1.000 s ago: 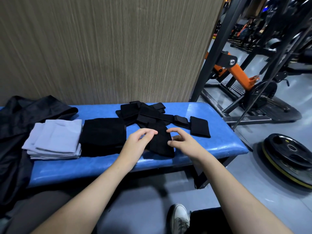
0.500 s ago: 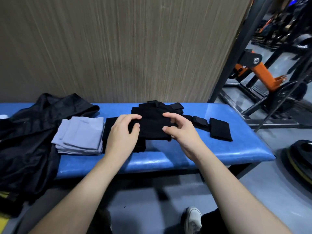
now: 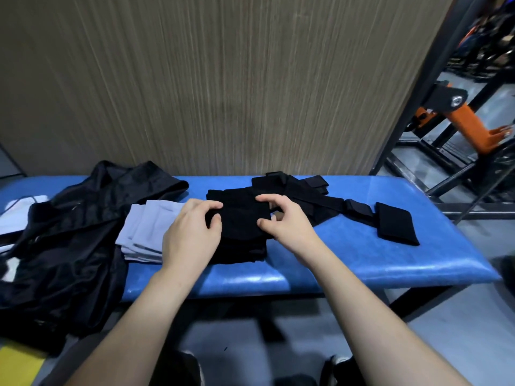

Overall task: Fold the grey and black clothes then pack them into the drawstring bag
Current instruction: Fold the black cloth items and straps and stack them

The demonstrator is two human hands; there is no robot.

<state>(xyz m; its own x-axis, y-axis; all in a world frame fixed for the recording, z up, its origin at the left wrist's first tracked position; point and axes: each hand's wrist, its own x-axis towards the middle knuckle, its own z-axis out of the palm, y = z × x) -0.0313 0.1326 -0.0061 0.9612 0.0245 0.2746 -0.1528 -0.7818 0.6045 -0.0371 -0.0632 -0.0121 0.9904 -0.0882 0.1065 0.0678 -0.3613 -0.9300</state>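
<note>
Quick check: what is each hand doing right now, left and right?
Left hand: fingers curled, gripping the folded black garment.
Right hand: fingers and thumb pinching the same black garment's right edge.

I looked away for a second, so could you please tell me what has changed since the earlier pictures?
Both hands, left and right, took hold of the small black cloth and carried it left onto the black pile. The grey pile, straps and bag stayed put.
</note>
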